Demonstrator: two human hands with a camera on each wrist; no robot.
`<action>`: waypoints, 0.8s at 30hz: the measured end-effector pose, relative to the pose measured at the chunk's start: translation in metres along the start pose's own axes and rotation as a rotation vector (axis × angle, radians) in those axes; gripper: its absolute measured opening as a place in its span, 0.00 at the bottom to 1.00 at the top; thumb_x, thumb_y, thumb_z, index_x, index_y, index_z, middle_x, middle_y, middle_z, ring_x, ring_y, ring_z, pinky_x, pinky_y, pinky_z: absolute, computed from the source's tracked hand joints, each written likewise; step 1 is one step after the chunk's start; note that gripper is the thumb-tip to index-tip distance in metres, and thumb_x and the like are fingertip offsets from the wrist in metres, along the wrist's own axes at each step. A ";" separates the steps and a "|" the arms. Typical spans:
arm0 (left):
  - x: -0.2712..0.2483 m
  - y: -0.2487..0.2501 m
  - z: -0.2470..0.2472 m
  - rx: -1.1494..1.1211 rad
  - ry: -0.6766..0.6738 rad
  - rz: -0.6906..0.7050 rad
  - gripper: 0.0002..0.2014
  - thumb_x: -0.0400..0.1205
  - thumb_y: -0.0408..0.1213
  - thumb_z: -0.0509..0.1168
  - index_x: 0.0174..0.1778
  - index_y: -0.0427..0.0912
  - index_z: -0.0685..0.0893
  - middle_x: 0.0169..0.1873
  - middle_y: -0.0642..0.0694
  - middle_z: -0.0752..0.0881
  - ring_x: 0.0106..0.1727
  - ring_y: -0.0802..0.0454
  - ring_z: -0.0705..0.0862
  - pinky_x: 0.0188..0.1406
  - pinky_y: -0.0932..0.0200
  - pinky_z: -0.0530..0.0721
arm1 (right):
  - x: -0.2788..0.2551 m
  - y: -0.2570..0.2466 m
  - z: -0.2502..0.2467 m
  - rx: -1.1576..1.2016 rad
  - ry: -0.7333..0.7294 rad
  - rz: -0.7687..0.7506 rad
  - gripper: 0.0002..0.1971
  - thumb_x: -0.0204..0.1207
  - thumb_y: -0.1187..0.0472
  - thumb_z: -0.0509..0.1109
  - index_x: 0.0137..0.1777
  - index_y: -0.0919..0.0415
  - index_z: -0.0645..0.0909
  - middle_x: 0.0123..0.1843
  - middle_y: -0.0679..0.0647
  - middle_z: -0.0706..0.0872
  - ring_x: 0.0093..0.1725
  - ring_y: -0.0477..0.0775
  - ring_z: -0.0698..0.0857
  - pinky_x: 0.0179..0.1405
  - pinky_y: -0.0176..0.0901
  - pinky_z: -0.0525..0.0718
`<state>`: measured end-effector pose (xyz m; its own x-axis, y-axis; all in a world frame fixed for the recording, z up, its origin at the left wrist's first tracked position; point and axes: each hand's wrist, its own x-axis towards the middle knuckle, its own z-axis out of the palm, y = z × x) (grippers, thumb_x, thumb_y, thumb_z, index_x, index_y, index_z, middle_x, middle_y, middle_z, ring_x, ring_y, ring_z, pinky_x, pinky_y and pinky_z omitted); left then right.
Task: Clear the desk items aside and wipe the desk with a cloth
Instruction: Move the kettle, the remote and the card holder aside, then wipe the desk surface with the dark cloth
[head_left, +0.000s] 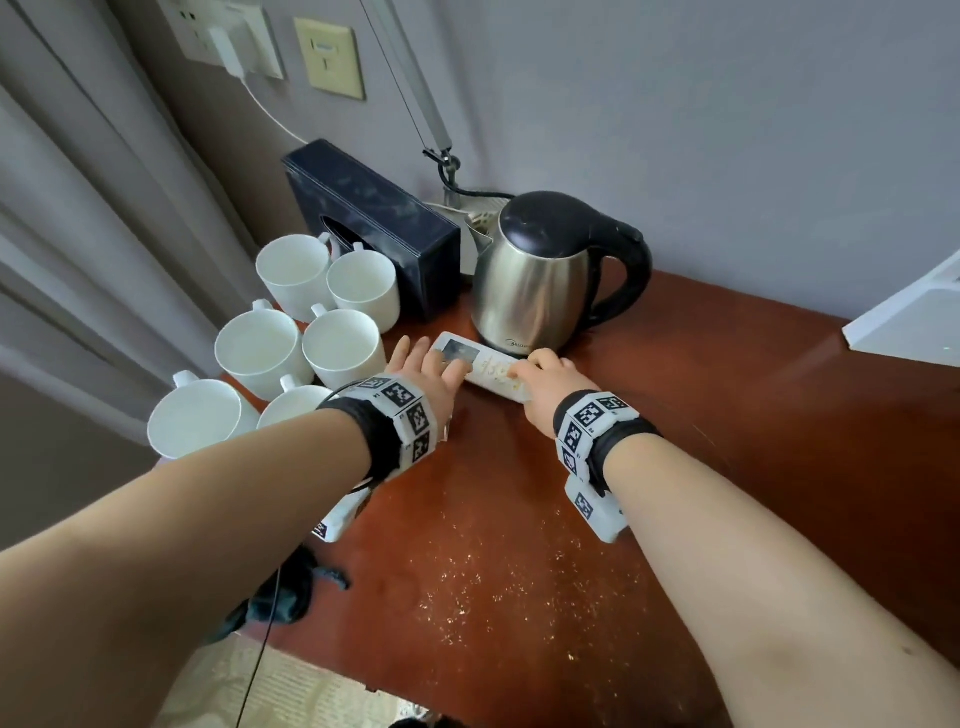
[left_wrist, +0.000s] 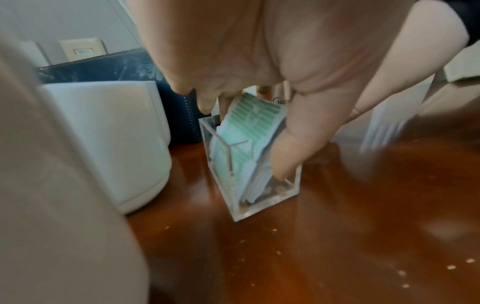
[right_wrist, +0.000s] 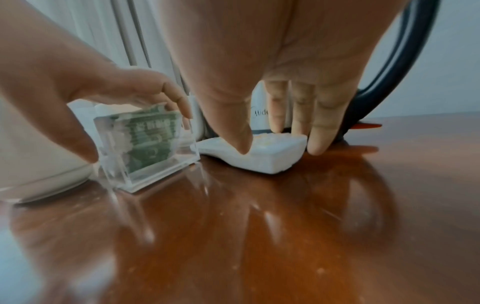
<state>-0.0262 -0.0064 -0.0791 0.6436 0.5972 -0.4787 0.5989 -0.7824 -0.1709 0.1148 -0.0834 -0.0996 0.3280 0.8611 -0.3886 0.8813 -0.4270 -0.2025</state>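
Note:
A white remote (head_left: 467, 358) lies on the red-brown desk (head_left: 675, 415) just in front of the steel kettle (head_left: 535, 280). My right hand (head_left: 540, 371) pinches its near end; in the right wrist view the thumb presses one side of the remote (right_wrist: 270, 158) and the fingers reach over the other. My left hand (head_left: 431, 371) grips a clear acrylic box (left_wrist: 259, 207) of green-and-white sachets, standing on the desk left of the remote. The box (right_wrist: 145, 152) is hidden under that hand in the head view. A dark cloth (head_left: 291, 587) lies at the desk's front left edge.
Several white cups (head_left: 260, 353) crowd the left side, with a dark tissue box (head_left: 363, 218) behind them. Pale crumbs (head_left: 493, 571) are scattered over the near middle of the desk. A white object (head_left: 914, 312) juts in at the right. Curtains hang at the left.

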 end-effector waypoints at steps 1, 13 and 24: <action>-0.003 0.000 0.001 -0.004 0.030 0.013 0.44 0.78 0.40 0.67 0.81 0.47 0.44 0.81 0.40 0.49 0.83 0.41 0.40 0.81 0.44 0.35 | -0.005 -0.002 -0.001 -0.002 0.013 0.015 0.24 0.76 0.69 0.58 0.71 0.51 0.70 0.71 0.53 0.66 0.66 0.58 0.70 0.56 0.49 0.76; -0.096 0.005 0.012 -0.365 0.209 0.210 0.31 0.79 0.39 0.63 0.78 0.50 0.60 0.78 0.48 0.58 0.79 0.47 0.59 0.74 0.54 0.65 | -0.073 -0.043 -0.007 -0.062 -0.010 0.073 0.16 0.79 0.57 0.62 0.66 0.49 0.77 0.72 0.53 0.71 0.70 0.57 0.73 0.64 0.48 0.76; -0.176 -0.054 0.107 -0.395 0.141 -0.269 0.25 0.78 0.43 0.66 0.72 0.50 0.71 0.73 0.45 0.69 0.75 0.42 0.67 0.71 0.51 0.69 | -0.157 -0.056 0.035 -0.090 -0.095 -0.131 0.14 0.82 0.56 0.59 0.66 0.50 0.76 0.74 0.53 0.68 0.71 0.57 0.72 0.68 0.54 0.75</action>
<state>-0.2229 -0.0881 -0.0779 0.4831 0.8084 -0.3364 0.8699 -0.4867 0.0797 0.0026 -0.2045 -0.0586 0.1780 0.8759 -0.4484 0.9426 -0.2826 -0.1778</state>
